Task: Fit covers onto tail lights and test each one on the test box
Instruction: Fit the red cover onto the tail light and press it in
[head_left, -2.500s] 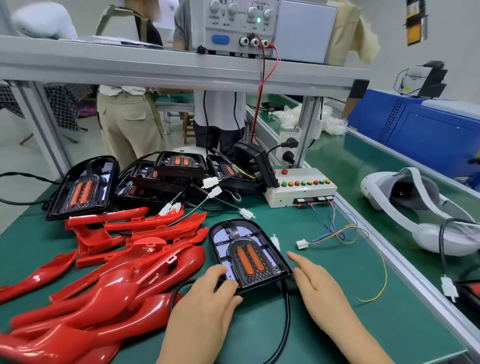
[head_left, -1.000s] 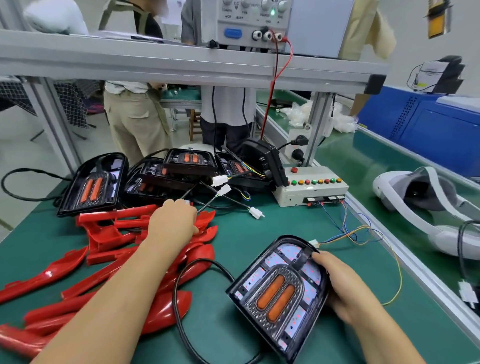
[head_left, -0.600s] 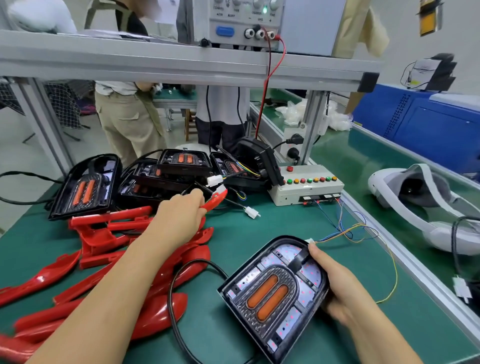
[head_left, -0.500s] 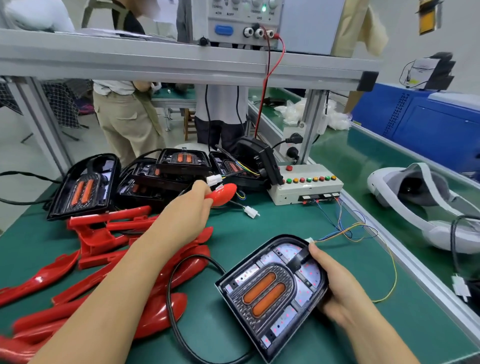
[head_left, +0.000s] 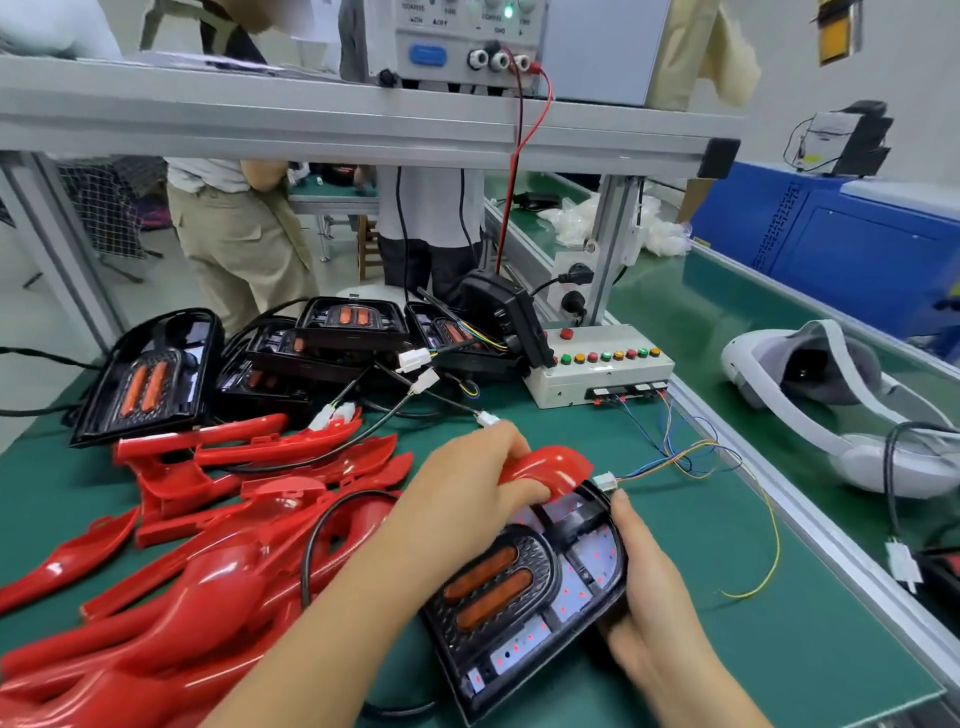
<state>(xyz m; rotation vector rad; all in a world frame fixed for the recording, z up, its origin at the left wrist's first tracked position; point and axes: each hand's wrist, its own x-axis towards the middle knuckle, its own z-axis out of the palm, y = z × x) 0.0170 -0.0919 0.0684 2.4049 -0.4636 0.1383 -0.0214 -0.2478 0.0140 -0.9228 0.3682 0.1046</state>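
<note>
A black tail light (head_left: 524, 592) with two orange strips lies tilted on the green bench near me. My right hand (head_left: 644, 587) grips its right edge. My left hand (head_left: 467, 493) holds a red cover (head_left: 550, 465) by one end, right over the light's rounded top. A heap of red covers (head_left: 208, 530) lies to the left. The white test box (head_left: 597, 371) with coloured buttons stands at the back, and its loose white connector (head_left: 605, 480) lies just beyond the light's top.
Several more black tail lights (head_left: 150, 374) with cables and white plugs are stacked at the back left. A white headset (head_left: 831, 400) rests on the conveyor belt to the right. A power supply (head_left: 467, 41) sits on the shelf above. People stand beyond the bench.
My left hand picked a red cover from the pile and carried it right and toward me, onto the top of the tail light. My right hand kept hold of the light.
</note>
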